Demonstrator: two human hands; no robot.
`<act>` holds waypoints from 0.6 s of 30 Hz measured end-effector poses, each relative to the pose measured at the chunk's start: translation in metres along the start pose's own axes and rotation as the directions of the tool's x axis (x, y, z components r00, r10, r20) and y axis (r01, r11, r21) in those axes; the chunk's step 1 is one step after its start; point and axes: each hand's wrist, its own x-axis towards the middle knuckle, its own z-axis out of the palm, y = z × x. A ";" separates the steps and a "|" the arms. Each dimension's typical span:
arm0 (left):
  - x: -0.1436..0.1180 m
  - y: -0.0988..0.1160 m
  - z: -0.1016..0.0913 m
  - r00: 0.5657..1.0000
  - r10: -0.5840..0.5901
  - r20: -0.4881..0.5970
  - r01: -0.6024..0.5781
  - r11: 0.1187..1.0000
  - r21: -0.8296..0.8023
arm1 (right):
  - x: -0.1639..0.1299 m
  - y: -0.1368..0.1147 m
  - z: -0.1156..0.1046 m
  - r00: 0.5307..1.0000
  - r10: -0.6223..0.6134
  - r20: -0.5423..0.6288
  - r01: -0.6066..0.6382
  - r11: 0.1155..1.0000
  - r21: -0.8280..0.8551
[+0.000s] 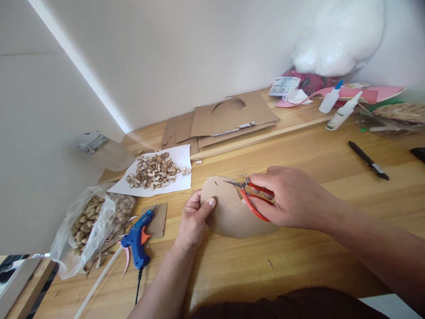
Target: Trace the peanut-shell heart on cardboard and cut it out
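Note:
A rounded piece of brown cardboard [229,217] is held over the wooden table by my left hand [195,217], its thumb pressing on the face and its fingers behind the edge. My right hand [282,195] grips small scissors with red handles [255,210]. Their dark pointed blades lie along the upper edge of the cardboard and point left. A small dark slit or mark shows near the cardboard's top left. The fingers behind the cardboard are hidden.
Left are a blue glue gun [136,241], a plastic bag of peanuts [88,221] and white paper [182,159] bearing peanut shells [154,170]. Cardboard sheets [232,115] lie behind. Right are two glue bottles [343,113] and a black pen [368,160].

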 end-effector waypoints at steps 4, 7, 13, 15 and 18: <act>-0.001 0.001 0.002 1.000 0.004 -0.014 -0.004 1.000 0.006 | 0.000 0.000 0.000 1.000 0.003 -0.009 -0.003 1.000 -0.002; -0.002 0.001 0.003 1.000 -0.015 -0.020 0.015 1.000 -0.005 | -0.001 0.001 0.001 1.000 0.000 -0.023 0.000 1.000 -0.001; -0.002 0.001 0.003 0.999 -0.030 -0.014 0.030 0.999 -0.034 | -0.001 0.000 0.001 1.000 -0.001 -0.012 0.001 1.000 -0.025; -0.002 0.001 0.003 0.999 -0.035 -0.006 0.035 0.998 -0.047 | -0.001 0.000 0.001 1.000 -0.001 -0.003 0.001 0.999 -0.040; -0.002 0.002 0.003 0.999 -0.043 -0.018 0.042 0.998 -0.037 | -0.001 0.000 0.000 1.000 -0.001 -0.002 0.001 0.998 -0.057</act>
